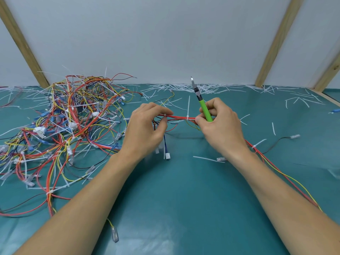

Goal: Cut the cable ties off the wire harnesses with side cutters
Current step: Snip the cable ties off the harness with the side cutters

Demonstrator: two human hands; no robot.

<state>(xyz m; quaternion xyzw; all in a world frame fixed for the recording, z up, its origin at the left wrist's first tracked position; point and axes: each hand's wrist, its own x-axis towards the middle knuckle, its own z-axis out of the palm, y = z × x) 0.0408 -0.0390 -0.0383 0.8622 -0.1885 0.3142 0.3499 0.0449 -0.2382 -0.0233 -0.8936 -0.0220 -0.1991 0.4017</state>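
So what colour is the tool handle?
Bright green handle, held in the right hand; head view.

No legible txt, labels or nos.

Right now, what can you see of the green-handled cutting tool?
The green-handled cutting tool has a slim bright-green handle, seemingly plastic, a dark collar and a narrow pointed silvery metal tip. It stands nearly upright, tip up and leaning slightly left, above the teal mat. The right hand grips its lower handle while also pinching the red wire bundle. Its lower end is hidden.

Red harness (177,117) stretched level; white tie (187,117) upright; green cutter (204,107) tilted.
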